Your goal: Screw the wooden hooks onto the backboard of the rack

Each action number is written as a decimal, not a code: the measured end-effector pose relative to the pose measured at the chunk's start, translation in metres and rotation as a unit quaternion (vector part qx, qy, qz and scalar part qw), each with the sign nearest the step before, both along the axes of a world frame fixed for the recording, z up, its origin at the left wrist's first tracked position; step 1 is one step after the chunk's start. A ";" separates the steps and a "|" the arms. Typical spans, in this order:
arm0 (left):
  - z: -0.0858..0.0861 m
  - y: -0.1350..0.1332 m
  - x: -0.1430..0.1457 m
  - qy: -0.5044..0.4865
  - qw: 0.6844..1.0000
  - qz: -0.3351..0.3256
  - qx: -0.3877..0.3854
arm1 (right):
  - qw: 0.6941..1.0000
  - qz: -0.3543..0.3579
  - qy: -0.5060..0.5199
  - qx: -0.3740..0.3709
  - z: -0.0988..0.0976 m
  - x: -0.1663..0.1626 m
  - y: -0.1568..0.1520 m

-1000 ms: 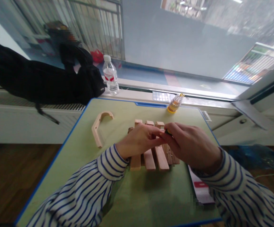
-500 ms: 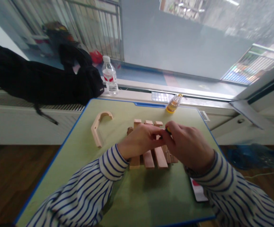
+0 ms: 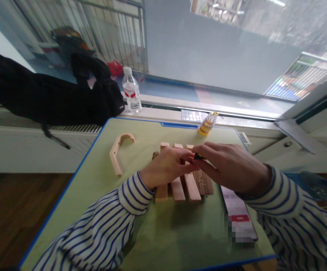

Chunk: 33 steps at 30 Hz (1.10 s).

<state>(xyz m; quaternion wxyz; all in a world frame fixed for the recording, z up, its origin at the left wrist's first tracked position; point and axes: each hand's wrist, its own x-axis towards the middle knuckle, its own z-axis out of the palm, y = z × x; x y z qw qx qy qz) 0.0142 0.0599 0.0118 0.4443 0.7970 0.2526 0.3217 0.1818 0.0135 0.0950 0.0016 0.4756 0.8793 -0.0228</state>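
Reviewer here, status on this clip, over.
Right hand pinching small dark object. Left hand over wooden slats, fingertips beside it. Curved wooden piece off to the left.

The desk (image 3: 180, 241) had a pale green top edged in blue, with a blue handle-like strip at the middle of its far edge. Toward the far left lay a curved, hook-shaped wooden piece (image 3: 113, 154). At the centre sat parallel wooden slats (image 3: 192, 190), set side by side and well apart from it. A small bottle of amber liquid (image 3: 207, 123) with a yellow cap lay tilted near the far edge. At the near right rested a flat device (image 3: 236, 209), partly blurred.
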 end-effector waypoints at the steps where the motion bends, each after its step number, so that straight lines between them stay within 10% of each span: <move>1: 0.000 0.000 0.000 0.004 1.000 0.004 -0.005 | 1.000 0.005 0.001 -0.001 -0.002 0.001 0.001; 19: 0.006 -0.001 -0.004 0.029 0.996 -0.083 0.010 | 0.976 -0.152 0.000 0.154 -0.031 -0.016 -0.017; 33: 0.002 0.000 -0.001 0.027 0.999 0.008 0.025 | 0.986 -0.130 -0.039 0.093 -0.016 -0.014 -0.010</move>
